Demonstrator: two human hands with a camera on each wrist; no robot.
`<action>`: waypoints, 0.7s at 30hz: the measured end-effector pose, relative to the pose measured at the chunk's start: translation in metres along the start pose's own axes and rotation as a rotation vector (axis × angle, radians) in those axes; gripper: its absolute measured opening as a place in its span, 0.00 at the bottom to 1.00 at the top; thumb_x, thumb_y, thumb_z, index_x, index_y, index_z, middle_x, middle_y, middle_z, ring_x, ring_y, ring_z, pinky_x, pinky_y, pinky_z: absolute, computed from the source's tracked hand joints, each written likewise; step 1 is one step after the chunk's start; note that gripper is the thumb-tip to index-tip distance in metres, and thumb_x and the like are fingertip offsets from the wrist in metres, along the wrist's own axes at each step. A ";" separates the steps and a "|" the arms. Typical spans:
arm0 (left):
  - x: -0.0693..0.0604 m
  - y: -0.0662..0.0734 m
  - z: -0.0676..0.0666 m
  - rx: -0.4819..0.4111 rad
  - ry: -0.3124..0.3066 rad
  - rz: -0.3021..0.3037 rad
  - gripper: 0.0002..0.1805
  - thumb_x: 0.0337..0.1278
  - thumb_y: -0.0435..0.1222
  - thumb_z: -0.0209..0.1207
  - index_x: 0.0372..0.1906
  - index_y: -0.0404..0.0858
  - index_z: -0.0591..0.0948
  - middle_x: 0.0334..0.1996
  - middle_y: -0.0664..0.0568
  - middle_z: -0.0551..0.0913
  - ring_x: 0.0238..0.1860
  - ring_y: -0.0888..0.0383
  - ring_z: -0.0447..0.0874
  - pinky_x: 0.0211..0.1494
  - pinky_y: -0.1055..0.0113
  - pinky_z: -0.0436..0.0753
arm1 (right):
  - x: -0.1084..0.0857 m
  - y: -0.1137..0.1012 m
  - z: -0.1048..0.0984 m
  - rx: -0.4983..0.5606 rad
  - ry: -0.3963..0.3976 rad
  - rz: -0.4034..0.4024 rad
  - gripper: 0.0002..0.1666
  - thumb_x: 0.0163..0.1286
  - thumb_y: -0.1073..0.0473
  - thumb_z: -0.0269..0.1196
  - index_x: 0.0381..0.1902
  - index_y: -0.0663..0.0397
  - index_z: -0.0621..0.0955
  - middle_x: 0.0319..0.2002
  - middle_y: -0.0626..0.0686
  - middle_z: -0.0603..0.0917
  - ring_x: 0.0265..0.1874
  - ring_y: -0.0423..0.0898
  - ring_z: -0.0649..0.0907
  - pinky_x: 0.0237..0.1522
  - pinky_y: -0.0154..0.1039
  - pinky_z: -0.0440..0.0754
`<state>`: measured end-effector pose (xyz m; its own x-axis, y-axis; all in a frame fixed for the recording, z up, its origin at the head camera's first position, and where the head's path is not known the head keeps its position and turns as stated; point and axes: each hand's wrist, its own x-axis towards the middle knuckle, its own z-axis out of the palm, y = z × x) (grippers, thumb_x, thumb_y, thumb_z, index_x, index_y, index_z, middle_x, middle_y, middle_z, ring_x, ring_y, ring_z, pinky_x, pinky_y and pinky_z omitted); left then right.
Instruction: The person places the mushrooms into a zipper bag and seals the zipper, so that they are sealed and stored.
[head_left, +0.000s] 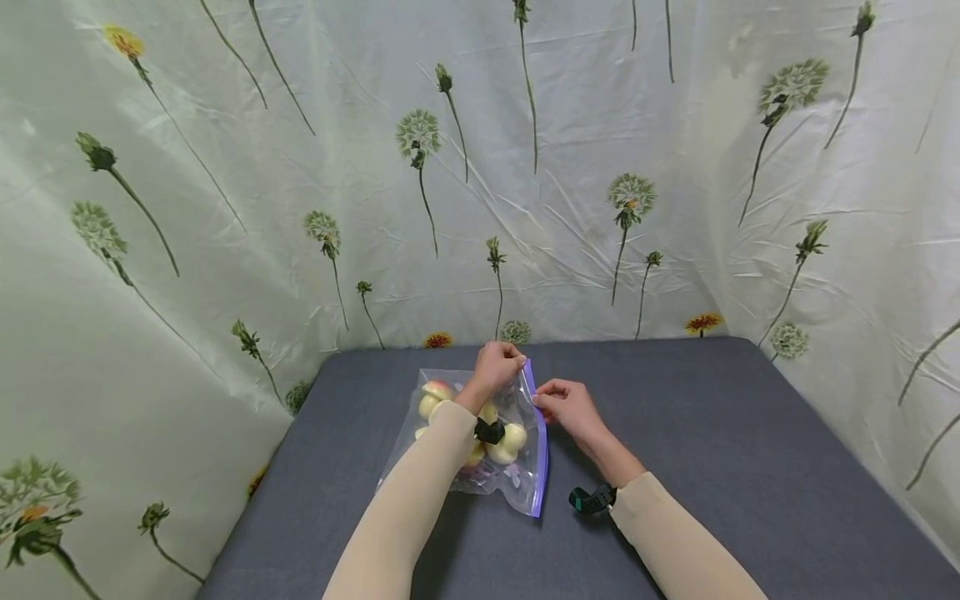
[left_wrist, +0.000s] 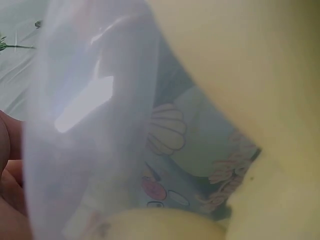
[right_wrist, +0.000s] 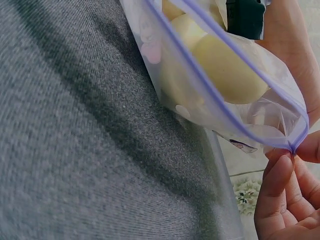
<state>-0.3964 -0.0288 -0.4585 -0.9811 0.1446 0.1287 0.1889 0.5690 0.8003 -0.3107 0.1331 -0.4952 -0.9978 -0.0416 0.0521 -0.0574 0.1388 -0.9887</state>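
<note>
A clear zip bag with a purple zip edge lies on the table, holding several pale yellow fruits, some blushed red. My left hand reaches across the bag and pinches the far end of the zip edge. Just nearer to me, my right hand pinches the same edge between thumb and fingers. In the right wrist view the mouth of the bag gapes, and the fingers of my right hand meet at the zip's corner. Bag film and blurred fruit fill the left wrist view.
The bag rests on a dark grey tabletop. A pale cloth printed with dandelions hangs behind and beside the table. Black straps circle both wrists, one with a small device. Coloured prints, including a shell, show on the bag.
</note>
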 end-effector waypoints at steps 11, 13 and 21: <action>0.001 -0.003 -0.001 0.028 0.046 -0.004 0.10 0.64 0.38 0.65 0.27 0.40 0.87 0.26 0.54 0.82 0.27 0.56 0.74 0.31 0.65 0.73 | -0.002 0.004 -0.001 0.016 -0.037 0.003 0.07 0.66 0.64 0.67 0.37 0.65 0.85 0.23 0.52 0.85 0.21 0.44 0.80 0.29 0.42 0.83; 0.000 -0.003 -0.001 0.025 0.051 -0.006 0.10 0.64 0.38 0.65 0.27 0.39 0.88 0.26 0.53 0.82 0.28 0.56 0.74 0.31 0.65 0.73 | -0.002 0.005 -0.002 0.013 -0.049 0.001 0.07 0.66 0.64 0.67 0.37 0.66 0.84 0.24 0.53 0.85 0.22 0.44 0.80 0.30 0.42 0.83; 0.000 -0.007 -0.001 -0.002 0.046 -0.039 0.11 0.65 0.39 0.65 0.27 0.39 0.87 0.27 0.53 0.82 0.27 0.56 0.74 0.30 0.65 0.73 | -0.001 0.004 -0.005 -0.013 -0.084 0.001 0.12 0.68 0.62 0.67 0.44 0.66 0.85 0.29 0.55 0.87 0.23 0.45 0.81 0.32 0.46 0.84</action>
<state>-0.3981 -0.0331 -0.4636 -0.9886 0.0854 0.1244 0.1508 0.5717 0.8065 -0.3101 0.1386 -0.4987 -0.9914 -0.1247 0.0389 -0.0578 0.1521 -0.9867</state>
